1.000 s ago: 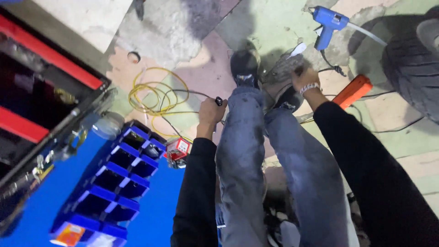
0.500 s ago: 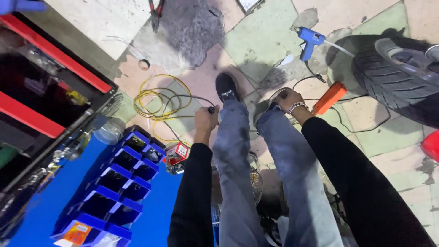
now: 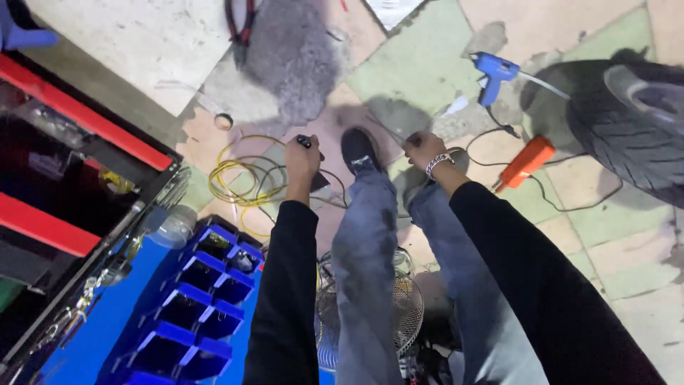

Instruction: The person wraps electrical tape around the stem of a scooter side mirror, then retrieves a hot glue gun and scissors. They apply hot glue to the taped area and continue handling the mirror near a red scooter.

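Left hand (image 3: 302, 155) fisted round small black grip (image 3: 304, 140); right hand (image 3: 423, 147) clenched on thin wire (image 3: 390, 132); coiled yellow cable (image 3: 239, 178) near.

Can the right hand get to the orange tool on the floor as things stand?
Probably yes. The right hand is closed on something thin, but the orange tool lies just to its right on bare floor, with only a thin black cord between them.

A small black tool (image 3: 304, 141) stands clenched in the left hand (image 3: 302, 158), while a thin dark wire (image 3: 393, 132) runs out of the closed right hand (image 3: 422, 148).
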